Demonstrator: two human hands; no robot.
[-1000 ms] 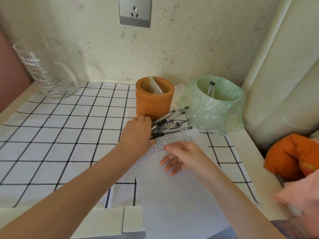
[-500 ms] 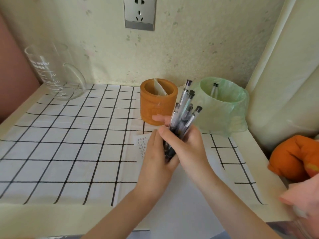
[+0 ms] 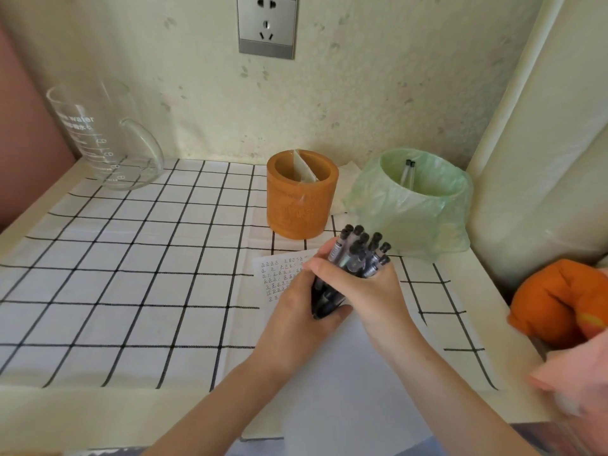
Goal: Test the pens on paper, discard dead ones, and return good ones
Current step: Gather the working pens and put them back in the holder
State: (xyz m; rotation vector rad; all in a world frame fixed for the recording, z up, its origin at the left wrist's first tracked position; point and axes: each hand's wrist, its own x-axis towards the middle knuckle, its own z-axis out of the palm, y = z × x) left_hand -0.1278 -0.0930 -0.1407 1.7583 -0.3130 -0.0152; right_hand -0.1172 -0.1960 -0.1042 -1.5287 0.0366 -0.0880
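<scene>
A bundle of several black-capped pens (image 3: 360, 255) stands nearly upright over the white paper (image 3: 345, 373), held by both hands. My right hand (image 3: 365, 287) wraps around the middle of the bundle from the right. My left hand (image 3: 296, 319) cups its lower end from the left. The paper carries rows of small written marks (image 3: 279, 274) at its top left. Behind stand an orange pen holder (image 3: 301, 199) with a clear packet inside, and a bin lined with a green bag (image 3: 418, 202) with two pens (image 3: 408, 172) in it.
A glass measuring jug (image 3: 102, 136) stands at the back left on the black-grid white cloth (image 3: 131, 274). A wall socket (image 3: 267, 24) is above. A pale roll (image 3: 543, 159) leans at the right, with an orange cushion (image 3: 562, 301) below it.
The pens lay flat on the paper by the holder a second ago; both hands gathered and lifted them into an upright bundle, which has now sunk slightly lower in my grip.
</scene>
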